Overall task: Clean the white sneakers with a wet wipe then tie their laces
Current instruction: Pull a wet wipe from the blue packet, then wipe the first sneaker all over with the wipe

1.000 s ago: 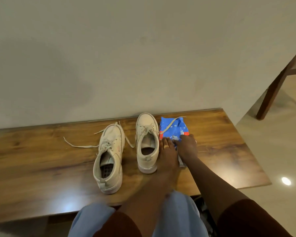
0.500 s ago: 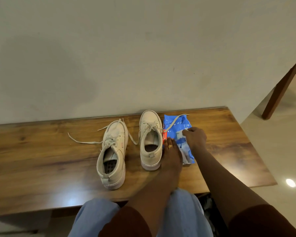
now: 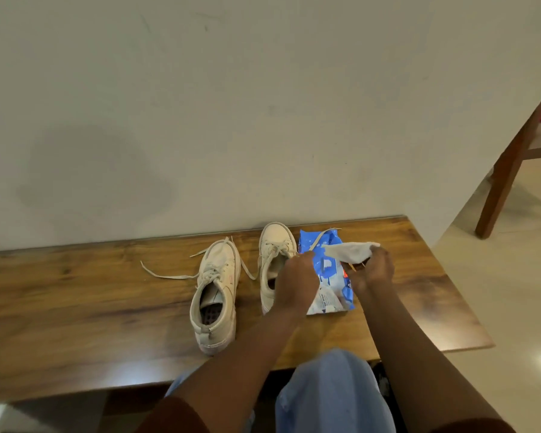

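While left hand (image 3: pixel 295 282) presses the pack (image 3: pixel 325 270), grip unclear, right hand (image 3: pixel 375 271) pinches wet wipe (image 3: pixel 350 250) just above it.

The left hand (image 3: pixel 295 281) partly hides one sneaker (image 3: pixel 277 245).

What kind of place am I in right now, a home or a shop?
Probably a home: a low wooden table against a plain painted wall, a glossy floor, and a wooden chair leg off to the right.
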